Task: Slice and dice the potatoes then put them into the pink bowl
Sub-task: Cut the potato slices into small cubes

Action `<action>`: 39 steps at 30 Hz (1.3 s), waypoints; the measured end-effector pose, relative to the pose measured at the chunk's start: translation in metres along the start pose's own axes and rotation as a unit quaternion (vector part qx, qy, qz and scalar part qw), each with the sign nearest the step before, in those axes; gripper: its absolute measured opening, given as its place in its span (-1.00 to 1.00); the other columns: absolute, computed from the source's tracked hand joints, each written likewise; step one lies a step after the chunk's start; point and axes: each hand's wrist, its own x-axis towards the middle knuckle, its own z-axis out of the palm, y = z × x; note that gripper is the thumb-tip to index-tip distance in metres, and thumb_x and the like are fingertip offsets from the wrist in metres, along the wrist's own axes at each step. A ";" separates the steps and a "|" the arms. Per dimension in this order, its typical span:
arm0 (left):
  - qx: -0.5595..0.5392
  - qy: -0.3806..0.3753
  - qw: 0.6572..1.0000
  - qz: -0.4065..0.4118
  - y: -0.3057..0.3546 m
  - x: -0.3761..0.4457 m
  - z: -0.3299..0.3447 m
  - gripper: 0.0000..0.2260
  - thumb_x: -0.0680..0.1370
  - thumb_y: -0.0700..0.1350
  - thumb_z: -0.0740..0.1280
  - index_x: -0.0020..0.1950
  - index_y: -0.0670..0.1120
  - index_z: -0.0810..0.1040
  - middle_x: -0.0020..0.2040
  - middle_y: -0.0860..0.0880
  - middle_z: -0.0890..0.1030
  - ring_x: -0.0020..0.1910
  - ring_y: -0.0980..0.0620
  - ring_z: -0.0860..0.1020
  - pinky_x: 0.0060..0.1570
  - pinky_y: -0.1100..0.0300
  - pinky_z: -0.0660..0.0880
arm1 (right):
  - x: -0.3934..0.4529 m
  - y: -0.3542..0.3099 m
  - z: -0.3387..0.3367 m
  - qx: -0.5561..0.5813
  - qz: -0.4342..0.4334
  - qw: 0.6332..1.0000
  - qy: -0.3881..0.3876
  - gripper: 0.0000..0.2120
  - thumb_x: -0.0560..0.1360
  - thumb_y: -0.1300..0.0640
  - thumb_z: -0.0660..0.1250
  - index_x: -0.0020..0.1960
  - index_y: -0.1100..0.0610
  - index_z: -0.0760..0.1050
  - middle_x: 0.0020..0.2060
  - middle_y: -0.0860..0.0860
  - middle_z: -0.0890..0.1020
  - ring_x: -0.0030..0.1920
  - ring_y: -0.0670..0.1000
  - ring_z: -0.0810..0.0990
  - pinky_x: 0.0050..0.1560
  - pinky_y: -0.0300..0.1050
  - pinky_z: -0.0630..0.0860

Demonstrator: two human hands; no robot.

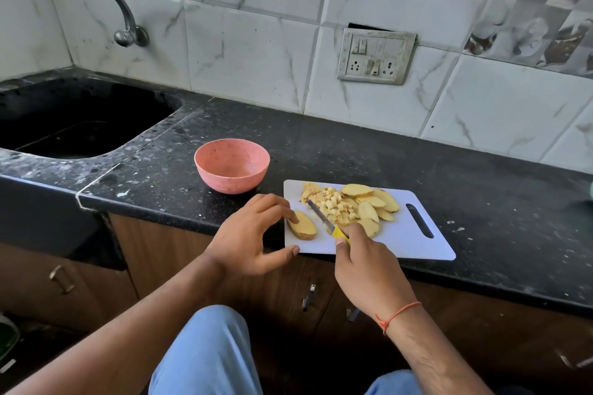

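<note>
A white cutting board (401,244) lies at the counter's front edge. On it are a heap of diced potato (333,202), several potato slices (375,202) to its right, and one thick potato slice (303,226) at its left end. My left hand (253,234) touches that thick slice with a fingertip, thumb at the board's front edge. My right hand (365,269) grips a yellow-handled knife (324,220), blade pointing away to the left beside the dice. The pink bowl (231,165) stands empty to the left behind the board.
A black sink (73,125) is sunk into the dark granite counter (481,189) at the left, with a tap (118,9) on the tiled wall. A switch and socket plate (375,56) sits on the wall behind. Cabinet doors with handles (308,297) are below.
</note>
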 end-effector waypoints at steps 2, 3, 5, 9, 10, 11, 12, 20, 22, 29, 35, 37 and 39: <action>0.048 0.011 0.998 0.043 0.002 -0.004 0.006 -0.54 0.49 0.24 0.52 0.26 0.00 0.62 0.30 0.08 0.54 0.36 0.01 0.47 0.36 0.09 0.45 | 0.000 -0.002 0.001 -0.019 -0.015 1.000 0.011 -0.85 0.75 -0.04 0.06 0.12 0.01 0.33 -0.30 -0.08 0.49 -0.31 -0.07 0.45 -0.41 -0.18 0.18; 0.063 0.017 0.996 0.055 0.003 -0.004 0.007 -0.52 0.48 0.24 0.52 0.26 -0.02 0.62 0.30 0.05 0.55 0.37 -0.03 0.46 0.40 0.09 0.41 | 0.000 -0.003 0.001 -0.026 -0.017 0.999 0.013 -0.83 0.75 -0.04 0.05 0.07 0.01 0.32 -0.30 -0.08 0.48 -0.32 -0.07 0.44 -0.41 -0.18 0.16; 0.078 0.024 0.995 0.064 0.003 -0.005 0.008 -0.53 0.49 0.24 0.51 0.25 -0.04 0.62 0.30 0.03 0.56 0.37 -0.07 0.46 0.41 0.06 0.40 | 0.002 -0.004 0.003 -0.037 -0.012 0.999 0.007 -0.79 0.75 -0.05 0.05 0.00 0.01 0.33 -0.30 -0.08 0.48 -0.31 -0.08 0.44 -0.40 -0.19 0.17; 0.094 0.012 0.993 0.072 -0.001 -0.008 0.009 -0.60 0.55 0.20 0.45 0.26 -0.01 0.62 0.31 0.05 0.59 0.37 -0.06 0.49 0.36 -0.03 0.46 | 0.007 -0.007 0.010 -0.050 -0.005 0.999 -0.021 -0.72 0.74 -0.03 0.06 -0.05 0.04 0.41 -0.26 -0.05 0.52 -0.24 -0.06 0.48 -0.29 -0.12 0.33; 0.092 0.013 0.993 0.074 -0.001 -0.008 0.010 -0.62 0.55 0.19 0.45 0.26 -0.01 0.62 0.30 0.06 0.59 0.37 -0.06 0.49 0.34 -0.03 0.47 | 0.008 -0.008 0.011 -0.052 -0.004 0.998 -0.027 -0.72 0.74 -0.02 0.06 -0.06 0.05 0.41 -0.25 -0.05 0.51 -0.23 -0.06 0.48 -0.27 -0.11 0.33; 0.090 0.016 0.993 0.075 -0.002 -0.008 0.011 -0.64 0.56 0.18 0.45 0.24 -0.01 0.63 0.29 0.07 0.59 0.35 -0.06 0.50 0.31 -0.03 0.48 | 0.008 -0.010 0.011 -0.054 -0.002 0.998 -0.032 -0.72 0.74 -0.01 0.06 -0.07 0.05 0.41 -0.26 -0.05 0.50 -0.23 -0.07 0.47 -0.28 -0.13 0.31; 0.087 0.018 0.993 0.076 -0.002 -0.007 0.012 -0.65 0.55 0.17 0.45 0.23 0.00 0.63 0.29 0.08 0.60 0.34 -0.06 0.50 0.28 -0.03 0.49 | 0.009 -0.011 0.010 -0.059 0.000 0.998 -0.037 -0.72 0.74 0.00 0.06 -0.07 0.05 0.40 -0.26 -0.05 0.49 -0.24 -0.08 0.45 -0.31 -0.15 0.29; 0.068 0.030 0.996 0.051 -0.004 -0.005 0.014 -0.72 0.59 0.19 0.45 0.14 0.02 0.67 0.14 0.11 0.62 0.20 0.00 0.55 0.14 0.03 0.53 | 0.015 -0.026 0.008 -0.076 0.018 0.991 -0.108 -0.85 0.65 0.09 0.13 -0.03 0.09 0.43 -0.14 0.06 0.55 -0.07 0.11 0.53 -0.12 -0.04 0.41; 0.058 0.035 0.997 0.029 -0.002 -0.003 0.015 -0.74 0.61 0.21 0.42 0.09 0.04 0.68 0.07 0.13 0.62 0.10 0.04 0.56 0.03 0.06 0.54 | 0.020 -0.031 0.005 -0.068 0.025 0.990 -0.122 -0.87 0.65 0.08 0.16 0.00 0.08 0.45 -0.08 0.08 0.59 -0.03 0.12 0.55 -0.09 -0.04 0.45; 0.013 0.054 0.998 -0.026 0.000 0.005 0.015 -0.79 0.59 0.20 0.46 -0.04 0.08 0.66 -0.08 0.23 0.56 -0.05 0.12 0.50 -0.17 0.15 0.50 | 0.028 -0.036 0.002 -0.075 0.042 0.984 -0.154 -0.89 0.61 0.13 0.21 0.06 0.12 0.48 -0.11 0.08 0.57 -0.05 0.11 0.57 -0.15 -0.06 0.47; 0.003 0.045 0.998 -0.036 0.003 0.006 0.013 -0.80 0.58 0.20 0.47 -0.06 0.08 0.65 -0.08 0.23 0.58 -0.06 0.11 0.51 -0.15 0.10 0.52 | 0.015 -0.028 -0.003 -0.078 0.058 0.980 -0.174 -0.92 0.58 0.15 0.19 0.01 0.10 0.46 -0.16 0.05 0.54 -0.11 0.07 0.55 -0.22 -0.09 0.42; 0.004 0.042 0.998 -0.041 0.005 0.006 0.013 -0.81 0.58 0.19 0.47 -0.05 0.09 0.65 -0.08 0.23 0.58 -0.05 0.12 0.50 -0.16 0.09 0.53 | 0.009 -0.024 -0.003 -0.076 0.062 0.979 -0.181 -0.91 0.59 0.16 0.18 -0.06 0.08 0.45 -0.19 0.04 0.55 -0.17 0.04 0.55 -0.25 -0.10 0.42; 0.006 0.043 0.998 -0.044 0.006 0.005 0.013 -0.82 0.58 0.18 0.47 -0.04 0.10 0.65 -0.08 0.23 0.58 -0.05 0.14 0.50 -0.16 0.10 0.53 | 0.002 -0.019 -0.002 -0.076 0.062 0.978 -0.185 -0.85 0.60 0.15 0.16 -0.12 0.05 0.44 -0.22 0.03 0.56 -0.19 0.02 0.56 -0.25 -0.10 0.45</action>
